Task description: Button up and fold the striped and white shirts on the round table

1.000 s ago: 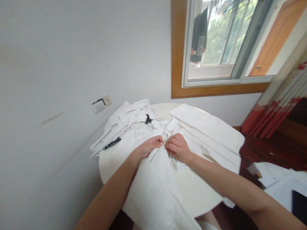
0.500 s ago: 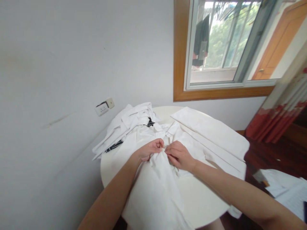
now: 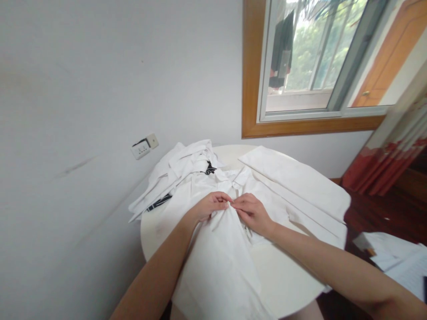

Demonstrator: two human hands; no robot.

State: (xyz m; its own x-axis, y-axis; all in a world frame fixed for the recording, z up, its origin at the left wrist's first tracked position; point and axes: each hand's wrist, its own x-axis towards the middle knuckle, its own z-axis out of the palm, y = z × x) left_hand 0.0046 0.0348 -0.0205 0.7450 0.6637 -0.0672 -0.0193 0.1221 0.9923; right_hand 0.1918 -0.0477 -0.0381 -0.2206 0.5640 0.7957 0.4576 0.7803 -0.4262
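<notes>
A white shirt point(image 3: 216, 262) lies spread over a round white table point(image 3: 283, 275), its lower part hanging off the near edge. My left hand point(image 3: 210, 206) and my right hand point(image 3: 251, 213) meet at the shirt's front, just below the collar. Both pinch the front edges of the cloth with closed fingers, fingertips almost touching. What sits between the fingertips is too small to make out.
A heap of white garments point(image 3: 176, 173) with black trim lies at the table's back left. A folded white stack point(image 3: 293, 182) lies at the right. A wall socket point(image 3: 143, 146), a wood-framed window point(image 3: 313, 75), a red curtain point(image 3: 390, 155) and papers point(image 3: 393, 258) surround the table.
Both hands stay pinched together at the shirt front, shifting slightly. The camera view has drifted a little.
</notes>
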